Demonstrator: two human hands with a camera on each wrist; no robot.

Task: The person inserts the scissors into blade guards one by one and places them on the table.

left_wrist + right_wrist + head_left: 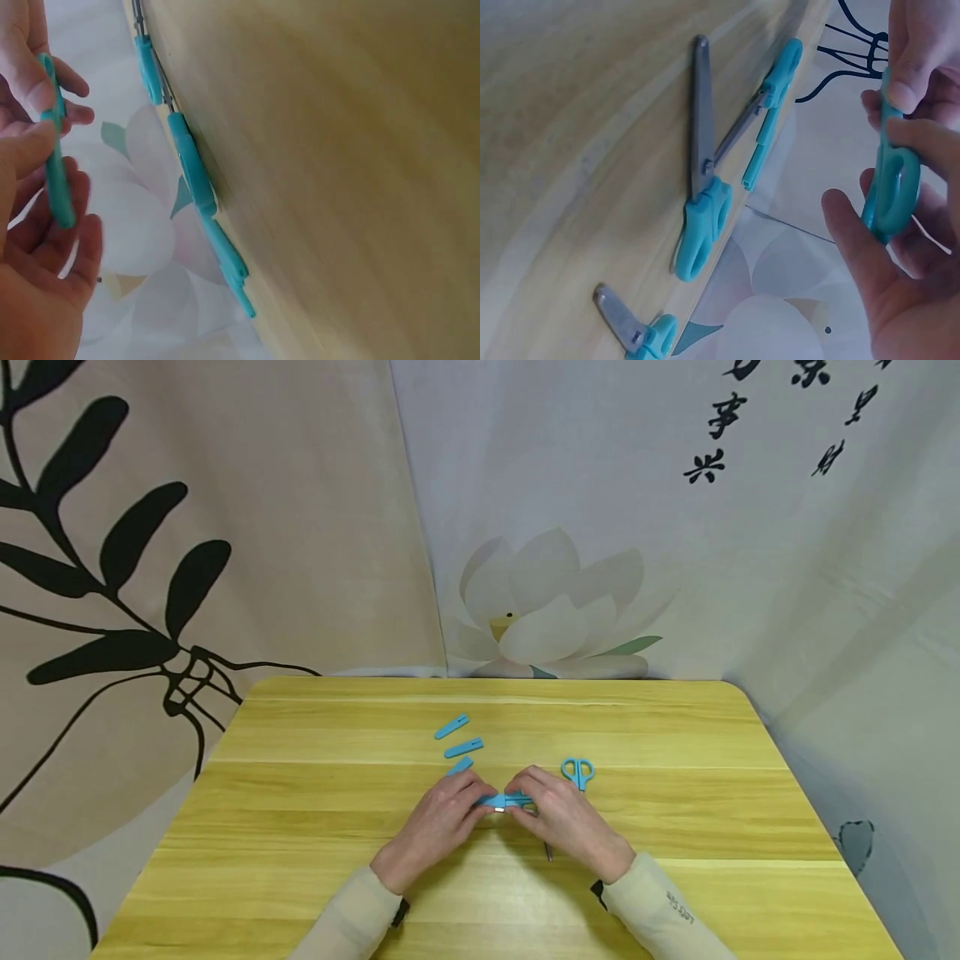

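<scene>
My left hand (442,818) pinches a blue blade cover (58,180) at one end of a pair of scissors. My right hand (562,817) grips the scissors' blue handles (900,187) at the other end. The two hands meet over the middle of the table, holding the scissors level between them, with the cover in line with the handles. A short silvery strip shows below the cover in the head view. The blades are otherwise hidden by the cover and fingers.
Several blue blade covers (463,747) lie beyond my left hand on the wooden table (337,827). Blue-handled scissors (577,770) lie past my right hand, partly hidden by it. Bare-bladed scissors (701,172) and a smaller-looking pair (641,334) rest on the tabletop. A printed curtain (562,485) hangs behind.
</scene>
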